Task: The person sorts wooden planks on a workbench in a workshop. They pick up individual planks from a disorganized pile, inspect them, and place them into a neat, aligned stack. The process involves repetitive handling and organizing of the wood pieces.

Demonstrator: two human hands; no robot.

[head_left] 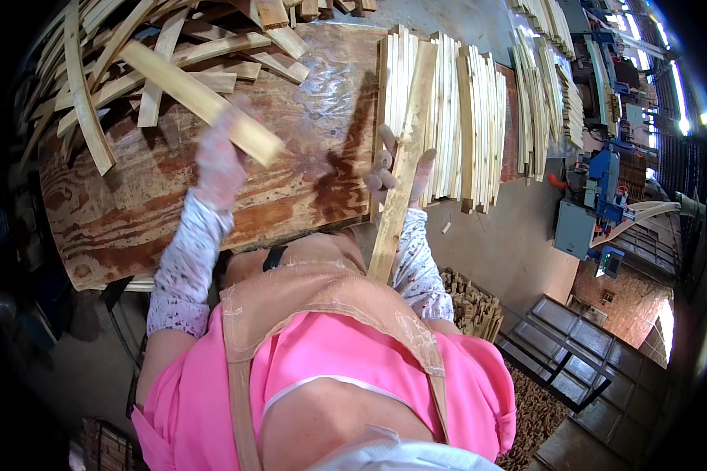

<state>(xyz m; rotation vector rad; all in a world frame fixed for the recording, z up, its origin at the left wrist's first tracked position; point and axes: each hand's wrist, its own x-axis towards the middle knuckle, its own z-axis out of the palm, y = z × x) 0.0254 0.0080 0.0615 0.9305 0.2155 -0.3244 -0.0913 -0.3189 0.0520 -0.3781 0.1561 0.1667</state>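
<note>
Pale wood — straight, flat-sided — forms the left slat, gripped by the blurred left hand over the plywood tabletop. The right slat, brown-mottled, is held across its width in the right hand, near the tabletop's edge.

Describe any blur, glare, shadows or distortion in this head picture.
Head view throughout: left hand smeared by motion blur; dark shadow across the wooden tabletop, pale glare towards its far side; lights at right blown out; straight edges bent by the fisheye, corners black.
</note>
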